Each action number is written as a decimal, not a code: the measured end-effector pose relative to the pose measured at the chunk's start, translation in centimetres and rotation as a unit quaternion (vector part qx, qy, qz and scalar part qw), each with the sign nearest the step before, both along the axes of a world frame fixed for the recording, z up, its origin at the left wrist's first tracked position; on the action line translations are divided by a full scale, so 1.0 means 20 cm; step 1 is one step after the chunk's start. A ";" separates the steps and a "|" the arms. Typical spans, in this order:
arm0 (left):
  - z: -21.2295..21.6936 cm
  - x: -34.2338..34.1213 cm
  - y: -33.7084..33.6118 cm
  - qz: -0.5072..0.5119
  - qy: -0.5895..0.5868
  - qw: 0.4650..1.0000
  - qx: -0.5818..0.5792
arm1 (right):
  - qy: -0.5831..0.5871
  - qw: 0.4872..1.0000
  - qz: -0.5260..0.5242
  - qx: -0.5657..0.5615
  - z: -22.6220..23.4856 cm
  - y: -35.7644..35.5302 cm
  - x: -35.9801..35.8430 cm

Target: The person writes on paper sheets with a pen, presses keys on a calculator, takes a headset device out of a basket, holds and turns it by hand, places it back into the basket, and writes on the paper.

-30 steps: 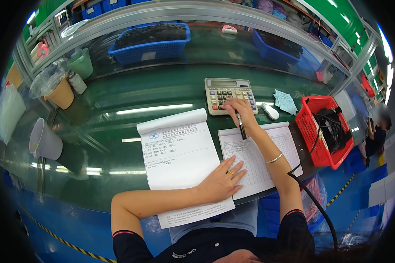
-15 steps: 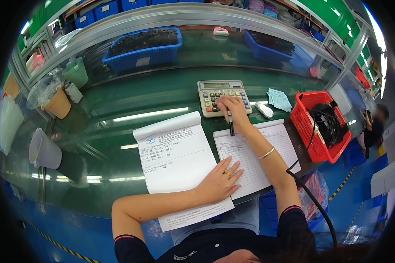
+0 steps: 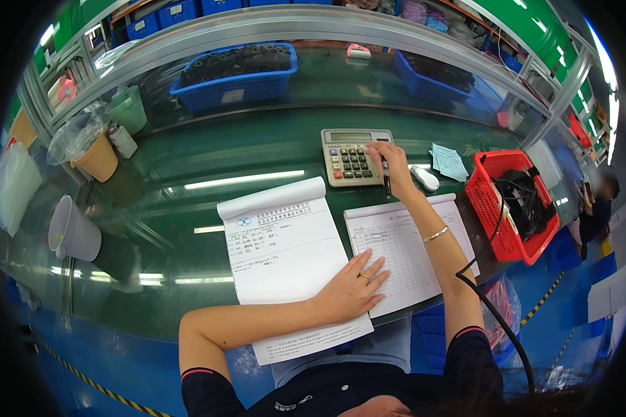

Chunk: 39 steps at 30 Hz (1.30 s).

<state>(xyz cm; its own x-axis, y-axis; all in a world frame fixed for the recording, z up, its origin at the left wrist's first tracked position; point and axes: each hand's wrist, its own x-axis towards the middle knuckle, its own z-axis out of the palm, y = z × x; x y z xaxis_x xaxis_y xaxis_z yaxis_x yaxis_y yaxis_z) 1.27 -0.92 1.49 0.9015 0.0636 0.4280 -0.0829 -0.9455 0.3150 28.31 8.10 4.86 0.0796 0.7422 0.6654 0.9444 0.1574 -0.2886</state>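
Note:
My right hand (image 3: 394, 167) is over the right side of a beige calculator (image 3: 339, 137), with a fingertip on its upper keys. A black pen (image 3: 387, 182) is held in that same hand, its dark end pointing down toward me. Flat across the inner edges of two paper pads lies my left hand (image 3: 351, 288), fingers spread. The left pad (image 3: 285, 254) has a printed heading and a few handwritten lines. A gridded form pad (image 3: 403, 267) lies on the right, partly under my right forearm.
A white computer mouse (image 3: 424, 178) and blue slips (image 3: 449, 163) lie right of the calculator. Beyond them stands a red basket (image 3: 481, 191) of black cables. Pots and a grey bin (image 3: 76, 233) line the left. Blue crates (image 3: 233, 82) stand behind.
My right hand, still holding the pen, has shifted across the calculator from its middle keys to the upper right. My left hand stays put on the pads. The whole view has shifted slightly.

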 end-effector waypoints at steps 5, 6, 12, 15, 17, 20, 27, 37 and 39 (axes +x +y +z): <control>0.00 -0.01 0.01 0.005 0.007 1.000 0.002 | 0.018 0.998 0.060 0.002 -0.01 -0.03 -0.22; 0.00 -0.01 0.00 0.002 0.004 1.000 0.001 | 0.010 0.998 0.051 -0.023 -0.02 -0.03 -0.22; 0.00 0.00 0.00 0.004 0.000 1.000 -0.002 | 0.024 0.999 0.030 -0.008 -0.01 -0.07 -0.20; 0.01 0.00 0.00 0.005 0.007 1.000 0.012 | 0.006 0.999 0.039 0.001 0.00 -0.16 -0.20; 0.01 -0.01 0.00 0.003 0.000 1.000 0.002 | -0.028 0.999 0.021 -0.033 0.00 -0.20 -0.23; 0.00 0.00 0.00 0.000 -0.008 1.000 -0.008 | 0.022 1.000 0.021 0.008 0.02 -0.23 -0.18; 0.01 -0.01 0.00 0.004 -0.005 1.000 -0.007 | 0.158 0.983 -0.088 0.030 0.03 -0.33 -0.02; 0.02 0.00 0.00 0.005 0.004 1.000 0.011 | -0.057 0.995 -0.079 0.029 -0.03 -0.34 -0.01; 0.02 0.00 0.00 0.005 0.004 1.000 0.009 | 0.045 0.994 -0.064 0.080 -0.02 -0.33 -0.01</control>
<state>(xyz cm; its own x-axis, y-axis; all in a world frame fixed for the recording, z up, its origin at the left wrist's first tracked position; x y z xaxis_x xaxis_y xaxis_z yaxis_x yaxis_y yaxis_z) 1.31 -0.94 1.87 0.9039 0.0643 0.4229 -0.0719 -0.9517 0.2984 28.17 1.46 4.45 0.2319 0.6071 0.7600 0.9311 0.0876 -0.3541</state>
